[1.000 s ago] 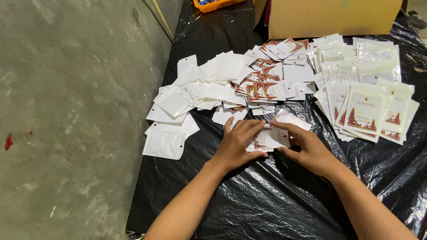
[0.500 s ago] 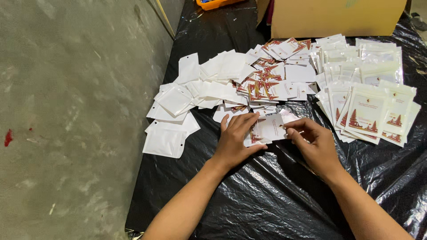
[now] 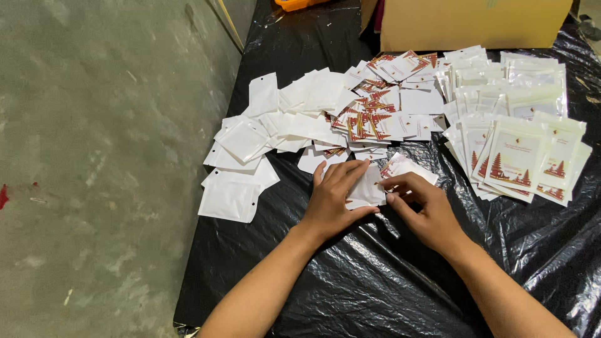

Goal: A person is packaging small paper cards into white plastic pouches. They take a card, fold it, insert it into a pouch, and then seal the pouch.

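Flattened under my left hand (image 3: 332, 201), a small white pouch (image 3: 366, 191) lies on the black plastic sheet (image 3: 350, 288) that covers the surface, a little in from its near edge and about midway between its left and right edges. That palm presses down with fingers spread, so the left grip is a flat press rather than a clench. My right hand (image 3: 424, 209) meets the pouch at its right edge, thumb and forefinger pinched on that edge, the other fingers curled loosely.

Just beyond the pouch, a loose heap of blank white pouches (image 3: 275, 125) fans toward the left edge of the surface, one of them (image 3: 230, 201) lying apart at the heap's near end. Mixed cards printed with red tree shapes (image 3: 375, 112) spread across the middle. Toward the right edge, neat overlapping rows of filled clear packets (image 3: 516, 156) show the same red tree print. A brown cardboard box (image 3: 469, 22) stands at the far edge. Grey concrete floor (image 3: 106, 156) runs along the left side of the surface.
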